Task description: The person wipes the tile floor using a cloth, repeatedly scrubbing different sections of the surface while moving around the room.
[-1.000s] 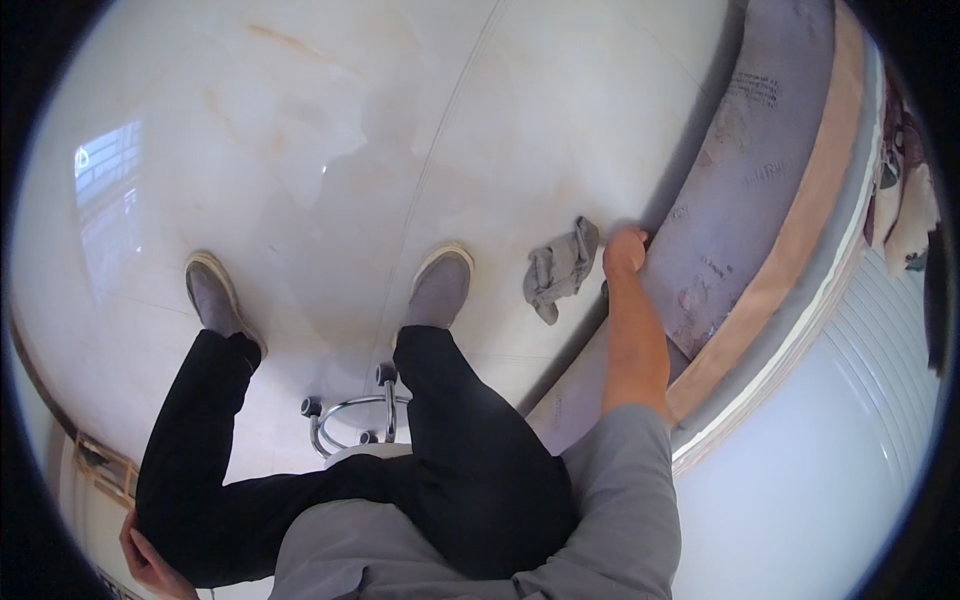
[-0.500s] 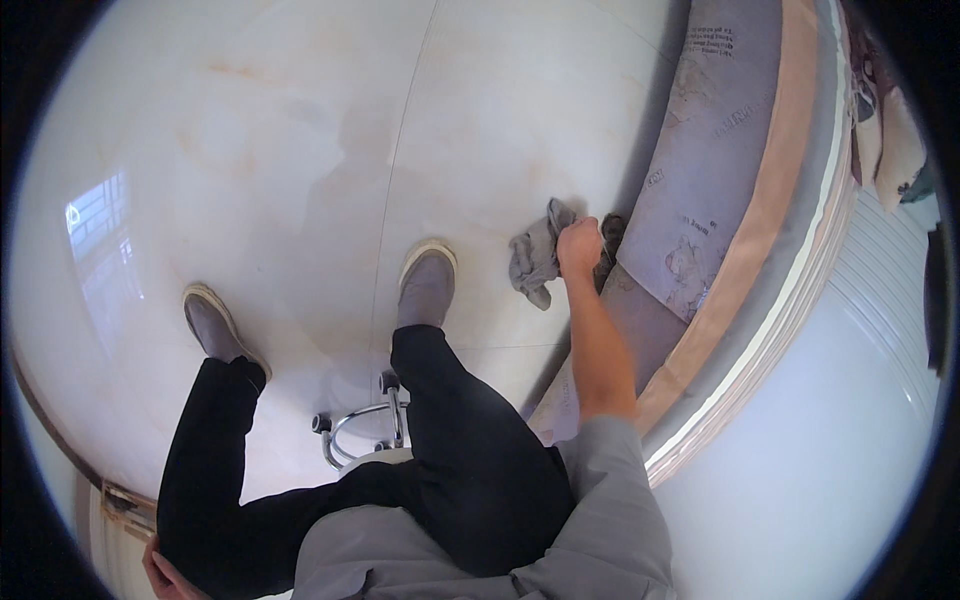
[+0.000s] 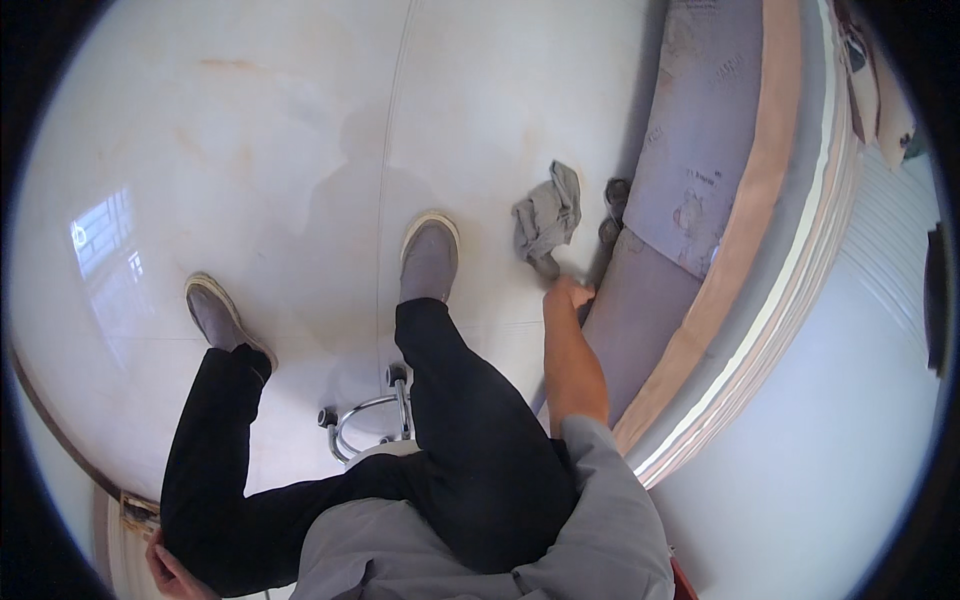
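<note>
A crumpled grey cloth [image 3: 548,215] lies on the floor, to the right of my right shoe [image 3: 430,258]. My right hand [image 3: 572,291] reaches down at the end of the cloth closest to me. Its fingers are closed on that end, though they are slightly blurred and partly hidden by the hand itself. My left hand [image 3: 172,572] rests against the knee of my black trousers [image 3: 205,490] at the lower left, fingers stretched out and nothing held.
Dark shoe-like items [image 3: 613,212] sit by the purplish-grey printed covering [image 3: 690,160] of a large layered block on the right. A brown band [image 3: 765,150] runs along that block. Chrome stool legs with casters [image 3: 365,408] stand between my legs. Pale glossy floor [image 3: 290,150] spreads ahead.
My right hand has moved toward me and slightly left. The cloth, bunched beside the hand before, now stretches out ahead of it. The dark shoe-like items are more exposed.
</note>
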The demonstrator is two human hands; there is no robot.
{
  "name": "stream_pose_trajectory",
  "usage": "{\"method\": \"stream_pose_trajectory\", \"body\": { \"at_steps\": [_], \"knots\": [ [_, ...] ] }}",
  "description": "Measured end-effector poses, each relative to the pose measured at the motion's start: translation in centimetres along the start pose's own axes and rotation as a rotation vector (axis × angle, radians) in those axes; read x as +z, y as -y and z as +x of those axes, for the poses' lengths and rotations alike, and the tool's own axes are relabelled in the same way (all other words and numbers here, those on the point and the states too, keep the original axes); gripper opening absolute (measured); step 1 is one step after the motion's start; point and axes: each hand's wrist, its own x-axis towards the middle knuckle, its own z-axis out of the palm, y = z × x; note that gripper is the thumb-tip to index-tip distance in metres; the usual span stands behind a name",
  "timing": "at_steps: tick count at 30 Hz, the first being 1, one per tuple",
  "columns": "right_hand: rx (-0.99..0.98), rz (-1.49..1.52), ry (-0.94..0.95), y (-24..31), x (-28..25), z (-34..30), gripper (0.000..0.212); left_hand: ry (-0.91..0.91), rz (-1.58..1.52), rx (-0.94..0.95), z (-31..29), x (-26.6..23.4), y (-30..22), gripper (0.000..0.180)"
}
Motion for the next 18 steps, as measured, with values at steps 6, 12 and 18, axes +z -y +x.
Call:
{"method": "stream_pose_trajectory", "body": {
  "at_steps": [6, 12, 18],
  "knots": [
    [-0.289, 0.227, 0.260, 4.6, -2.1, -5.9, 0.046, -0.068, -0.138, 0.144, -2.1, 1.2, 0.1, 0.035],
    [-1.131, -0.098, 0.349, 7.7, 0.4, -13.6, 0.064, -0.081, -0.014, 0.105, -3.1, 1.6, 0.8, 0.044],
    [-1.345, -0.016, 0.470, 18.4, 2.1, -21.1, 0.058, -0.060, -0.058, 0.074, -3.4, 1.7, 2.2, 0.043]
  ]
}}
